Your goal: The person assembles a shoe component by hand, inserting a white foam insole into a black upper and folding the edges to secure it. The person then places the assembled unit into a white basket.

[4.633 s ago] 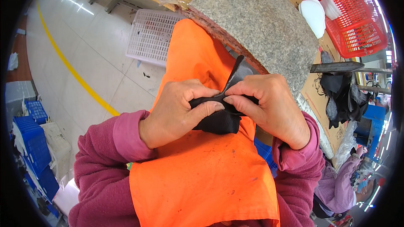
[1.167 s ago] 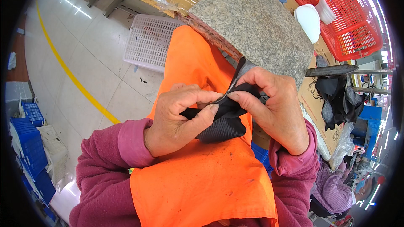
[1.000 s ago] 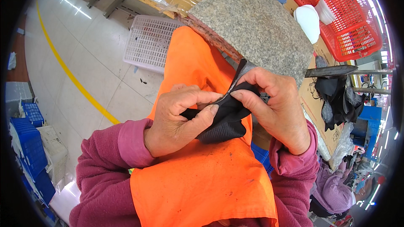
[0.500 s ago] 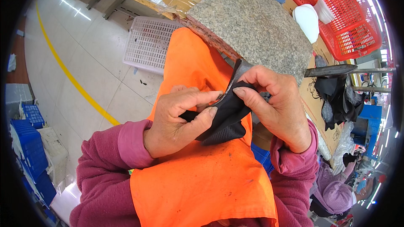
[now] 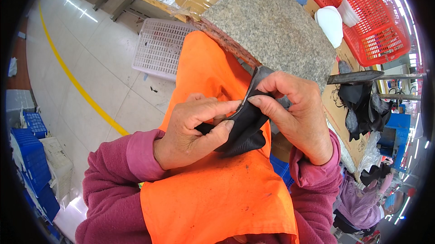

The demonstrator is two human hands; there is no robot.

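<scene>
Between my two hands is a piece of black fabric (image 5: 242, 128) with a grey underside and a ribbed, folded lower part. It hangs above the orange apron (image 5: 222, 194) on my lap. My left hand (image 5: 195, 122) pinches the cloth's left edge between thumb and index finger. Thumb and fingers of my right hand (image 5: 294, 110) grip the upper right part near a folded grey edge. A pale line runs along the edge between the fingertips. The other fingers of both hands are partly hidden behind the cloth.
A speckled stone slab (image 5: 276, 26) lies on the bench ahead. Right of it are a red basket (image 5: 376, 22), white pads (image 5: 329, 24), a dark metal bar (image 5: 355, 77) and black fabric pieces (image 5: 358, 103). A pale crate (image 5: 161, 47) stands on the floor. Another person (image 5: 360, 203) sits at right.
The cloth's upper edge has turned slightly, showing more grey near my right fingers. My left fingertips have shifted a little along the edge. At right, the other person has moved an arm.
</scene>
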